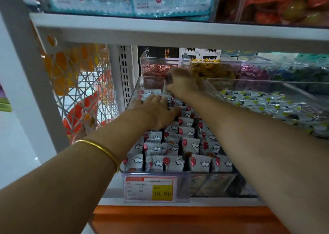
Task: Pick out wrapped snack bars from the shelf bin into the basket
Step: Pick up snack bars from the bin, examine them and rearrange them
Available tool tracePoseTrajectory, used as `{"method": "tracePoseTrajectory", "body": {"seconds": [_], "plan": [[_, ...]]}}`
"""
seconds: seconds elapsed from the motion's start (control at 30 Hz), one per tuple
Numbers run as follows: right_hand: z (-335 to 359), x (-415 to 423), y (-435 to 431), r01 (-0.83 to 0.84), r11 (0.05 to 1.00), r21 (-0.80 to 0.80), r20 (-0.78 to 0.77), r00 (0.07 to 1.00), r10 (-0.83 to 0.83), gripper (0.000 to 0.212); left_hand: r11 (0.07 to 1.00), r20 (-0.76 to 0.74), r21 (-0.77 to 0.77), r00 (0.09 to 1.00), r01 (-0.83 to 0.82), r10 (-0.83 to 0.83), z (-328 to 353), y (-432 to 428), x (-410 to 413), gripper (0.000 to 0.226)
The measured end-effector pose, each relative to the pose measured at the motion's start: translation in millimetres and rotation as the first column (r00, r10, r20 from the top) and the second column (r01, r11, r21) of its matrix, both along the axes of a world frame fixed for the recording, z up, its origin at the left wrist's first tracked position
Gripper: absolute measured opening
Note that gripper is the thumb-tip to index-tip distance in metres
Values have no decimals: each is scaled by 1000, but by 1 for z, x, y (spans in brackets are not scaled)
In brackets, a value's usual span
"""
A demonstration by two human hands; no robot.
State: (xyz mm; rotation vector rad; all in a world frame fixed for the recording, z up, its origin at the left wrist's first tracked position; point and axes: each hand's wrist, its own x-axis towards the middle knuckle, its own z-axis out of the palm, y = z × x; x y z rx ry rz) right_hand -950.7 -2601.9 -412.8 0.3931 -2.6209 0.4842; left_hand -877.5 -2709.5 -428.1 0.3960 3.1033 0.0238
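Observation:
A clear shelf bin (211, 182) holds several grey wrapped snack bars (192, 144) printed with white clouds and red balloons, stood in rows. My left hand (156, 111) reaches into the bin and lies palm down on the bars near its back, fingers fairly straight. Further back and a little higher is my right hand (179, 84), with its fingers curled round a dark wrapped bar (169, 79) at the bin's rear wall. No basket is in view.
A second clear bin (302, 91) of blue and white wrapped sweets stands to the right. Bins of red, yellow and purple sweets sit behind. The upper shelf edge (178, 32) hangs close above. A white lattice panel (83, 91) closes the left side. A price tag (149, 188) fronts the bin.

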Motion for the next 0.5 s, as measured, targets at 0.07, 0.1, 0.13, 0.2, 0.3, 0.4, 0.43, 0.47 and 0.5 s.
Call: {"method": "tracePoseTrajectory", "body": {"seconds": [0.07, 0.1, 0.13, 0.2, 0.3, 0.4, 0.43, 0.47, 0.5], "plan": [[-5, -3, 0, -15, 998, 63, 55, 998, 11, 18, 1000, -24, 24, 1000, -14, 15, 1, -1, 5, 72], [-6, -3, 1, -17, 988, 152, 83, 997, 5, 16, 1000, -31, 25, 999, -14, 15, 2, -2, 9, 72], [-6, -2, 1, -23, 973, 228, 110, 994, -3, 20, 1000, -32, 24, 999, -8, 9, 2, -2, 12, 72], [-3, 1, 2, -30, 966, 257, 132, 991, -4, 24, 1000, 1, 17, 1000, -1, 1, 3, -3, 19, 72], [10, 14, 6, -6, 998, 58, 121, 993, -1, 20, 1000, 32, 16, 999, -12, 11, 5, -3, 29, 70], [28, 48, 15, -28, 991, -129, 130, 991, 45, 23, 996, -11, 92, 1000, 19, -18, 9, -4, 46, 63], [31, 66, 19, -42, 979, -200, 121, 990, 68, 23, 989, -35, 144, 999, 35, -30, 9, -4, 55, 59], [32, 85, 23, -62, 960, -275, 107, 990, 95, 23, 976, -61, 215, 998, 42, -29, 9, -5, 66, 55], [31, 105, 28, -80, 938, -338, 94, 989, 118, 23, 958, -88, 283, 996, 46, -21, 9, -6, 77, 51]]}}
